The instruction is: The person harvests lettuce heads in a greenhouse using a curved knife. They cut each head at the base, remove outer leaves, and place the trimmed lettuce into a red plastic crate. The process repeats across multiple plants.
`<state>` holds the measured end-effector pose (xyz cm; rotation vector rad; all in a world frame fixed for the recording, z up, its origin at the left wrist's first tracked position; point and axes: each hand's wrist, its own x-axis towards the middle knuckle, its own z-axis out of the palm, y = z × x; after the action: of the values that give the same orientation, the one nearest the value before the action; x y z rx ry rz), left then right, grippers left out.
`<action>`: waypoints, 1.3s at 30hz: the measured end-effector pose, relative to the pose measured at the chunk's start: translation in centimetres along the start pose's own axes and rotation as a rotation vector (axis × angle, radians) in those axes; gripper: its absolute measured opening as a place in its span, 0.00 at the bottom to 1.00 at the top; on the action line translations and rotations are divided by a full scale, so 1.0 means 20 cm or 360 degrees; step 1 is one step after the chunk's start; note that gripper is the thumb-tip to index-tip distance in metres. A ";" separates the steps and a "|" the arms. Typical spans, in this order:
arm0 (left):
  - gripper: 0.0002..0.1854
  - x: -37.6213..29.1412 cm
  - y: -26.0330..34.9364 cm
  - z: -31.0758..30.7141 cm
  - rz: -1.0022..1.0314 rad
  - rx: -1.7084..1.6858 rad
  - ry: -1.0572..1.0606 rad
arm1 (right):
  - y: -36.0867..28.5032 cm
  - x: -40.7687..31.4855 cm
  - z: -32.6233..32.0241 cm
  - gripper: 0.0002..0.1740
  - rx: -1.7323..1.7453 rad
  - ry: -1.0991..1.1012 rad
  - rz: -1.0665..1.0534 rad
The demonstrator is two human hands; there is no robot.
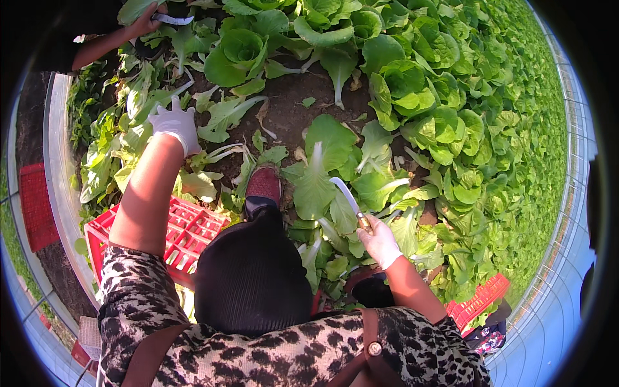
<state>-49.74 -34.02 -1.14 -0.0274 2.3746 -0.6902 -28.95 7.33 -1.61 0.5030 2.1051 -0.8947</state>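
Observation:
White-gloved, my left hand (175,125) is spread with fingers apart over cut leaves at the left, holding nothing that I can see. My right hand (379,242), also gloved, grips the wooden handle of a curved knife (346,193), whose blade points up and to the left. Loose green leaves (314,188) with white stalks lie on the soil around the blade. Leafy green heads (237,55) stand rooted ahead of both hands, and more (404,89) grow to the right.
A red plastic crate (198,227) is beside my left forearm. At the upper left, a co-worker's hand (145,22) has a curved knife (173,20). Another red crate (476,302) is near a person at the lower right. My shoe (263,186) rests among leaves on soil (290,109).

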 end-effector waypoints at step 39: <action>0.18 0.70 0.32 0.16 0.0091 -0.1321 0.0559 | -1.20 1.20 0.14 0.17 -0.1149 0.0055 -0.0409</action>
<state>-57.75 -32.79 -14.49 -0.2055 2.8184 0.3859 -56.86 -9.61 -11.46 -0.1319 2.3652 -0.2056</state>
